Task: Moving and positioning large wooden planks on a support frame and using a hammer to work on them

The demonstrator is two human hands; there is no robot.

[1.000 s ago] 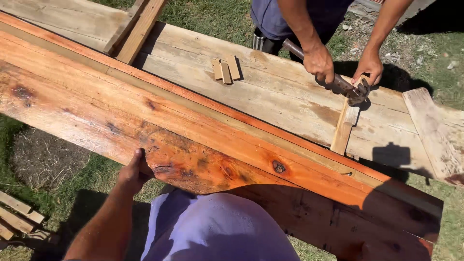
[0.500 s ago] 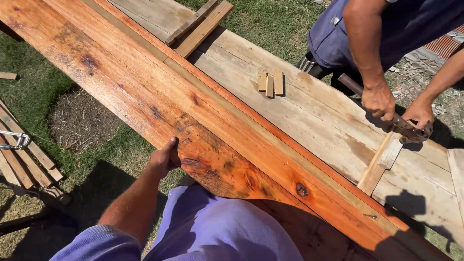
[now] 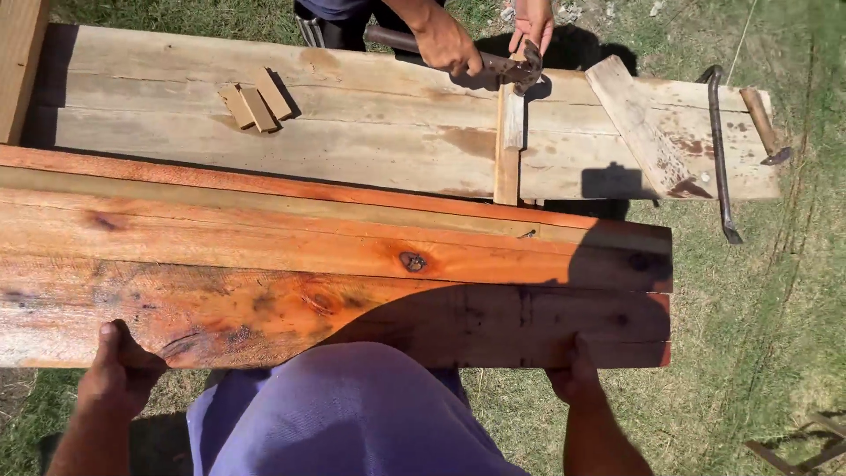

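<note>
- Between your two hands, the reddish plank (image 3: 352, 264) lies broadside across your lap, its near edge caught by your left hand (image 3: 115, 375) and your right hand (image 3: 577, 375), each closed on that edge with the thumb on top; both grips sit near the ends, which looks like the steadiest hold for so long a board.
- Beyond your grip, the pale boards (image 3: 352, 115) lie flat on the grass, edge to edge with the plank's far side; keep the plank level so it slides rather than digs in.
- Past your right hand, the other person's hands (image 3: 445, 44) work a hammer (image 3: 520, 70) at a narrow slat (image 3: 508, 145); judge your clearance from them before shifting.
- Right of that, a crowbar (image 3: 718, 150) lies over the board end.
- Far from your left hand, three small wood blocks (image 3: 256, 101) rest loose.
- No container shows anywhere.
</note>
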